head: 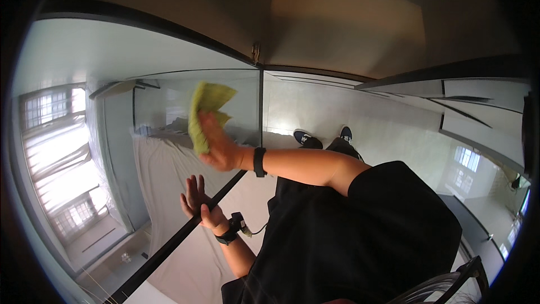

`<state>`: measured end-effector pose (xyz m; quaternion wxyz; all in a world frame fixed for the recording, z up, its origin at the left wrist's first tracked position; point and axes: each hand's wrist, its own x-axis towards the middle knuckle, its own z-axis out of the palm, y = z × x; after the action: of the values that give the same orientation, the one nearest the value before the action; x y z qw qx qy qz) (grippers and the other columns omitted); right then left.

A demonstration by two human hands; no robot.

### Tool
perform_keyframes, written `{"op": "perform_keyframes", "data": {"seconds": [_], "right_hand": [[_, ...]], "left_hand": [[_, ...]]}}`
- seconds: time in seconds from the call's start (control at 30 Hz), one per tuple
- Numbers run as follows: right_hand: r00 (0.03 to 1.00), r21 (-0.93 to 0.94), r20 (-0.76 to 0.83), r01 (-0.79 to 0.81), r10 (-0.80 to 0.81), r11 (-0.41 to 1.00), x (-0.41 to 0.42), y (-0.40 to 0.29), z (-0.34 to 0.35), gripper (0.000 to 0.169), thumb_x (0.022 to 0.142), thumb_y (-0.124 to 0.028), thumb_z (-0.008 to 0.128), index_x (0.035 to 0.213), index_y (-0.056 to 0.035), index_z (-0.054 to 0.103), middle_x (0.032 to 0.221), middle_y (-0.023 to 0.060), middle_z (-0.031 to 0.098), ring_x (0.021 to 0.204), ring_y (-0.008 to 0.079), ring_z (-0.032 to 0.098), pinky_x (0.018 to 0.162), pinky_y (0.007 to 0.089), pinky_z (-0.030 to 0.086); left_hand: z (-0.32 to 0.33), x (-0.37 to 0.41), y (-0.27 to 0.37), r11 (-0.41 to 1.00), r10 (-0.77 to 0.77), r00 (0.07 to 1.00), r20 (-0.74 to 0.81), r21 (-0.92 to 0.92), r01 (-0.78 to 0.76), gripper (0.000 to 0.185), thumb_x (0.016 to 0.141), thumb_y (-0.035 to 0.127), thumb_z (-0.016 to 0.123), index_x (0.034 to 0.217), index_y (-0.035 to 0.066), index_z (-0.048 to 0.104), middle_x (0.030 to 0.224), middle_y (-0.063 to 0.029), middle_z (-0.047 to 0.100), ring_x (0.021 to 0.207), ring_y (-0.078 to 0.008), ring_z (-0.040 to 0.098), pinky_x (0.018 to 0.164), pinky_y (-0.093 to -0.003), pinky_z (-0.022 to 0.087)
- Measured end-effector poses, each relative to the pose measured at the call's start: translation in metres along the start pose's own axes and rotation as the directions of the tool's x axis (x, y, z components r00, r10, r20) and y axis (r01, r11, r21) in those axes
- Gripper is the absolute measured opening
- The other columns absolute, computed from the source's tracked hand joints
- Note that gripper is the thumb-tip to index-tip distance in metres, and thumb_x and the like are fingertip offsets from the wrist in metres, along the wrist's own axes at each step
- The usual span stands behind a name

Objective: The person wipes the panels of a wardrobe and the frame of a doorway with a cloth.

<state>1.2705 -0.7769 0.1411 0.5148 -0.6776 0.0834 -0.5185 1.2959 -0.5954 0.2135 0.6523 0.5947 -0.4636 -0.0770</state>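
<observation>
My right hand (221,143) holds a yellow-green cloth (200,114) flat against a large glass pane (244,105); the hand is slightly blurred. Lower down, my left hand (206,204) is at the pane's dark frame bar (168,240), with the thumb over the bar and the fingers spread beyond it. A black band circles each wrist, and a small black device (237,221) with a cable is fixed at the left one. A metal hinge (256,52) sits at the frame's upper corner.
Dark brown panels (346,21) span the top. A pale sheet (156,169) drapes over something behind the glass. Bright windows (59,147) with sheer curtains stand at the left. My shoes (302,136) rest on a glossy floor (303,101). Grey-white cabinet fronts (476,122) are at the right.
</observation>
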Motion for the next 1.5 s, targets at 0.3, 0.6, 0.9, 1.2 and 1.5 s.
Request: {"op": "perform_keyframes", "data": {"seconds": [0.3, 0.6, 0.9, 1.2, 1.5], "right_hand": [[0.878, 0.057, -0.349, -0.329, 0.328, 0.943, -0.020, 0.124, -0.008, 0.080, 0.107, -0.040, 0.037, 0.161, 0.0080, 0.003, 0.169, 0.0303, -0.002, 0.157, 0.0468, -0.001, 0.127, 0.0510, 0.003], [0.606, 0.332, -0.513, -0.513, 0.608, 0.791, -0.035, 0.220, -0.022, 0.075, 0.107, -0.036, 0.040, 0.162, 0.0058, 0.010, 0.170, 0.0235, 0.011, 0.158, 0.0377, 0.007, 0.128, 0.0422, 0.007], [0.520, 0.370, -0.581, -0.517, 0.626, 0.772, -0.079, 0.272, -0.018, 0.077, 0.106, -0.039, 0.042, 0.161, 0.0069, 0.015, 0.167, 0.0245, 0.021, 0.157, 0.0375, 0.016, 0.127, 0.0414, 0.012], [0.423, 0.534, -0.459, -0.571, 0.781, 0.623, -0.101, 0.213, 0.017, 0.087, 0.102, -0.042, 0.049, 0.161, 0.0067, 0.007, 0.167, 0.0299, 0.012, 0.156, 0.0424, 0.009, 0.127, 0.0463, 0.010], [0.988, -0.469, 0.064, 0.152, -0.138, 0.870, 0.020, 0.043, 0.002, 0.100, 0.097, -0.065, 0.041, 0.161, 0.0063, 0.014, 0.166, 0.0355, 0.006, 0.157, 0.0485, 0.000, 0.126, 0.0611, 0.003]], "left_hand": [[-0.060, 0.024, -0.031, 0.999, -0.033, 0.999, 0.022, 0.028, 0.033, 0.049, 0.104, 0.020, 0.043, 0.150, 0.005, 0.040, 0.140, -0.0307, 0.058, 0.131, -0.0448, 0.058, 0.106, -0.0652, 0.048], [-0.058, 0.026, -0.028, 0.999, -0.023, 0.998, 0.065, -0.043, 0.026, 0.054, 0.096, 0.013, 0.042, 0.150, 0.005, 0.046, 0.142, -0.0286, 0.058, 0.133, -0.0410, 0.058, 0.109, -0.0602, 0.048], [-0.065, 0.024, -0.025, 0.997, -0.029, 0.998, 0.052, -0.064, 0.032, 0.061, 0.089, 0.015, 0.041, 0.149, 0.001, 0.047, 0.144, -0.0262, 0.058, 0.135, -0.0399, 0.057, 0.110, -0.0581, 0.048], [-0.067, 0.029, -0.031, 0.994, -0.016, 0.998, 0.064, -0.105, 0.023, 0.059, 0.089, 0.017, 0.040, 0.145, -0.001, 0.051, 0.142, -0.0248, 0.059, 0.135, -0.0389, 0.056, 0.111, -0.0565, 0.047], [-0.073, 0.025, -0.029, 0.999, -0.042, 0.999, -0.028, -0.007, 0.042, 0.058, 0.087, 0.018, 0.043, 0.140, -0.002, 0.054, 0.140, -0.0247, 0.061, 0.131, -0.0372, 0.059, 0.107, -0.0539, 0.050]]}}
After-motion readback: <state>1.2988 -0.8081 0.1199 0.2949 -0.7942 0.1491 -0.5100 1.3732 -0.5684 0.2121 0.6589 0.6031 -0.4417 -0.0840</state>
